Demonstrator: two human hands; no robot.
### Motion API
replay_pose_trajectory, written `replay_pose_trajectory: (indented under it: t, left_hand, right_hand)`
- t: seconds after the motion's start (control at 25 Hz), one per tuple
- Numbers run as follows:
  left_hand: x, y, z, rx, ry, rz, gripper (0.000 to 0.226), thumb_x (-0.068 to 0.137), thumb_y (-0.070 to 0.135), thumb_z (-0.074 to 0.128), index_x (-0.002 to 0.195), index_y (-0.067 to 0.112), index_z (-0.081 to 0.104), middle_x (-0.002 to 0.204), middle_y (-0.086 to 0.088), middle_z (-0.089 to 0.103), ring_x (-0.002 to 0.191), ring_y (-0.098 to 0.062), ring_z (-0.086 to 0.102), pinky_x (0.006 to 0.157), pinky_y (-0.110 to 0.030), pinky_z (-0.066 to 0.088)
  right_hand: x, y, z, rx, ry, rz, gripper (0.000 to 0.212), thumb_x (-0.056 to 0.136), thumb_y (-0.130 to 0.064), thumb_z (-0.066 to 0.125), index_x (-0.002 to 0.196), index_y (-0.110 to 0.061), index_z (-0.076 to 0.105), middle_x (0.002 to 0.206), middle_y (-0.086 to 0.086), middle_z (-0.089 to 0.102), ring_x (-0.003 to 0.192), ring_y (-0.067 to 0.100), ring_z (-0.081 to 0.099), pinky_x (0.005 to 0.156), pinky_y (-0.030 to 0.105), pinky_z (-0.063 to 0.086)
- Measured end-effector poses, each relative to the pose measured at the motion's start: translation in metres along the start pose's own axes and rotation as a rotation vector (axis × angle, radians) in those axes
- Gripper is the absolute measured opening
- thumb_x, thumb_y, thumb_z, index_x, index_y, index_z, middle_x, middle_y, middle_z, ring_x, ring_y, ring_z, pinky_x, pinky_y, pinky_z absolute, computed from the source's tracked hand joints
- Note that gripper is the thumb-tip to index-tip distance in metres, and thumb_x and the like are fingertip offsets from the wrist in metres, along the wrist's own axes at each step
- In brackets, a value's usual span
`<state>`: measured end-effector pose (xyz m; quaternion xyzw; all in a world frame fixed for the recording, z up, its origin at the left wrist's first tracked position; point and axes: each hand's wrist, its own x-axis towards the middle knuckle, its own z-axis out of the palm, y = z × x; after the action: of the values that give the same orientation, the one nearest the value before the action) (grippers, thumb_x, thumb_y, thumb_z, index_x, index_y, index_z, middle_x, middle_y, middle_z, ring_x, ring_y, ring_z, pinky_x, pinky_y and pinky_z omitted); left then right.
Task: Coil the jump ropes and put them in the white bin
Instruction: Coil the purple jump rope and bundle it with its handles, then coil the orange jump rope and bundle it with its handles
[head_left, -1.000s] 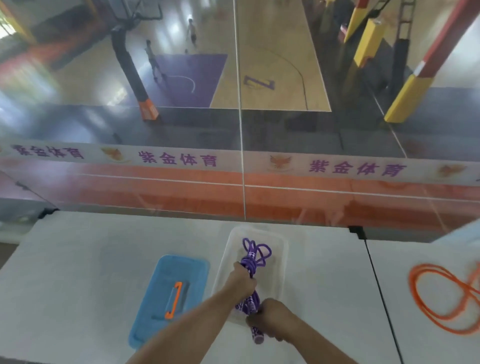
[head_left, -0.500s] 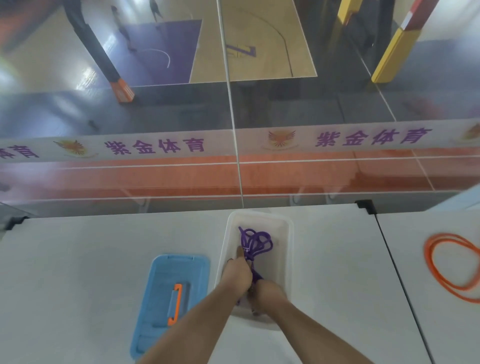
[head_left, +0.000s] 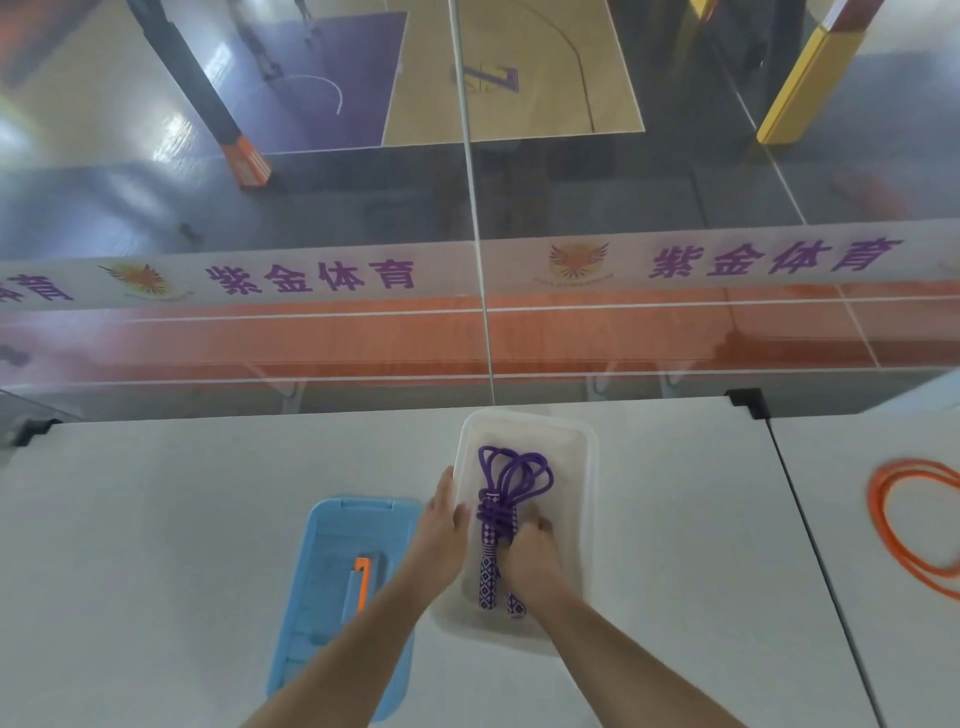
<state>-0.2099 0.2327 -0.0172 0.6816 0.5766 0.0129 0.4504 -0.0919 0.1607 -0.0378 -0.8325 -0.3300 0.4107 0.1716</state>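
purple rope (head_left: 501, 519) in white bin (head_left: 589, 499) | your hands (head_left: 441, 525) open | orange rope (head_left: 904, 525) far right, right hand (head_left: 530, 558) nearer

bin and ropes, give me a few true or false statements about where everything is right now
1. The purple rope lies inside the white bin. True.
2. The orange rope is in the bin too. False: it lies on the table, to the right of the bin.
3. The blue lid covers the bin. False: it lies flat on the table to the left of the bin.
4. The left hand is at the bin's left wall. True.
5. The right hand is inside the bin beside the rope's handles. True.
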Motion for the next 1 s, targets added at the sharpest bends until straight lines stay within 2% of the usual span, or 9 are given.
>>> replay_pose_trajectory:
  t: [0.16, 0.24, 0.32, 0.48, 0.56, 0.64, 0.8, 0.88, 1.0]
  left_hand:
    - [0.0, -0.018, 0.009, -0.162, -0.078, -0.019, 0.058, 0.107, 0.038, 0.03, 0.157, 0.046, 0.0, 0.149, -0.007, 0.049, 0.126, -0.029, 0.056, 0.108, -0.047, 0.046]
    - [0.001, -0.026, 0.012, -0.226, -0.081, -0.028, 0.056, 0.106, 0.044, 0.029, 0.155, 0.052, 0.004, 0.147, -0.006, 0.05, 0.125, -0.028, 0.056, 0.108, -0.048, 0.047]
    - [-0.001, -0.03, 0.013, -0.293, -0.072, -0.022, 0.054, 0.105, 0.045, 0.028, 0.153, 0.054, 0.007, 0.15, 0.0, 0.047, 0.129, -0.022, 0.054, 0.111, -0.048, 0.044]
    - [-0.007, -0.029, 0.008, -0.4, -0.073, 0.025, 0.057, 0.105, 0.037, 0.032, 0.158, 0.039, 0.013, 0.158, 0.006, 0.037, 0.142, -0.012, 0.039, 0.122, -0.042, 0.03]
    - [-0.011, -0.018, 0.001, -0.227, 0.04, 0.018, 0.056, 0.105, 0.025, 0.038, 0.159, 0.026, 0.02, 0.159, 0.001, 0.033, 0.145, -0.017, 0.033, 0.122, -0.039, 0.027]
    - [-0.012, -0.001, -0.006, 0.067, 0.208, 0.105, 0.049, 0.102, 0.018, 0.044, 0.151, 0.016, 0.038, 0.153, -0.002, 0.04, 0.141, -0.021, 0.031, 0.117, -0.037, 0.03]
    - [-0.003, 0.056, -0.003, 0.336, 0.161, 0.278, 0.024, 0.098, 0.023, 0.047, 0.113, 0.016, 0.064, 0.121, -0.001, 0.063, 0.12, -0.025, 0.051, 0.102, -0.035, 0.043]
    - [-0.006, 0.098, 0.01, 0.393, 0.079, 0.338, 0.02, 0.098, 0.027, 0.043, 0.084, 0.02, 0.054, 0.096, -0.002, 0.064, 0.098, -0.027, 0.06, 0.084, -0.039, 0.047]
    - [-0.019, 0.161, 0.05, 0.466, -0.018, 0.458, 0.035, 0.102, 0.035, 0.037, 0.071, 0.02, 0.042, 0.08, -0.002, 0.06, 0.081, -0.028, 0.061, 0.069, -0.037, 0.044]
  right_hand:
    - [-0.004, -0.008, 0.033, 0.315, -0.096, 0.001, 0.021, 0.102, -0.031, 0.046, 0.12, -0.029, 0.057, 0.105, -0.006, 0.069, 0.093, 0.011, 0.066, 0.084, 0.031, 0.055]
    - [0.003, -0.003, 0.044, 0.261, -0.039, -0.052, 0.026, 0.106, -0.041, 0.038, 0.117, -0.039, 0.06, 0.104, -0.01, 0.073, 0.099, 0.006, 0.066, 0.082, 0.02, 0.049]
    - [0.008, -0.001, 0.041, 0.234, -0.108, -0.094, 0.028, 0.106, -0.036, 0.036, 0.12, -0.049, 0.056, 0.103, -0.016, 0.072, 0.101, 0.003, 0.065, 0.087, 0.02, 0.048]
    - [0.015, -0.004, 0.018, 0.142, -0.254, -0.034, 0.031, 0.103, -0.027, 0.037, 0.127, -0.033, 0.056, 0.099, -0.002, 0.067, 0.086, 0.016, 0.063, 0.08, 0.028, 0.048]
    - [0.011, -0.012, -0.003, 0.039, -0.167, -0.019, 0.028, 0.103, -0.023, 0.039, 0.097, -0.017, 0.066, 0.083, 0.002, 0.065, 0.073, 0.018, 0.058, 0.072, 0.034, 0.05]
    - [0.004, -0.018, -0.034, -0.007, -0.066, -0.06, 0.034, 0.1, -0.02, 0.042, 0.068, -0.018, 0.053, 0.068, -0.001, 0.056, 0.063, 0.015, 0.051, 0.065, 0.034, 0.047]
    - [-0.004, -0.016, -0.116, -0.066, 0.059, -0.111, 0.036, 0.096, -0.03, 0.051, 0.062, -0.019, 0.043, 0.065, -0.002, 0.052, 0.067, 0.022, 0.053, 0.061, 0.033, 0.041]
    - [-0.009, -0.006, -0.162, -0.077, 0.12, -0.113, 0.037, 0.095, -0.038, 0.052, 0.064, -0.019, 0.045, 0.067, -0.002, 0.055, 0.069, 0.022, 0.055, 0.06, 0.032, 0.04]
    - [-0.015, 0.035, -0.224, -0.069, 0.176, -0.098, 0.047, 0.097, -0.045, 0.05, 0.06, -0.017, 0.041, 0.06, -0.001, 0.05, 0.059, 0.019, 0.05, 0.056, 0.031, 0.037]
